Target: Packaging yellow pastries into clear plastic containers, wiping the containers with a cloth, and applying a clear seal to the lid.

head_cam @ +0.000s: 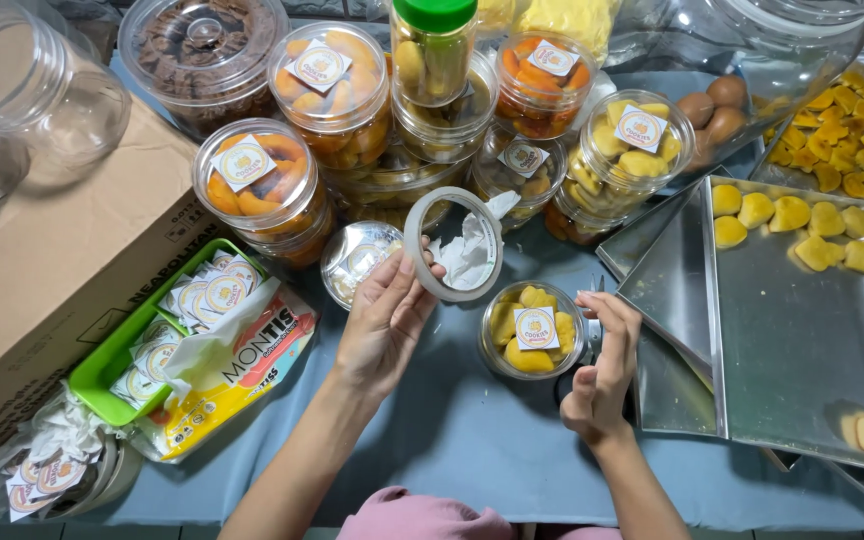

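Tape roll [452, 243] is in my left hand [384, 322], held up above the blue tablecloth [472, 430], just over the small lidded cookie jar [534, 330]. Fingers pinch the ring at its lower left rim. The roll stands on edge, tilted, open face toward me; its axis points roughly at the camera, so there's no real long axis, just a hoop. I can't pick out the loose tape end, and white crumpled paper [467, 255] shows through the hole.

Right hand [600, 372] is curled beside the jar, thumb and fingers touching its right wall. Whether it holds a small tool I can't tell.

Risks, my read:
- thin pinch on the ring, so it could swing or drop onto the jar lid
- the jar is only braced from one side, so a push from the left slides it toward the steel tray [792, 340]
- stacked jars [432, 120] close behind, so an elbow lift could knock them.

Sticker tray [102, 375] sits well left.
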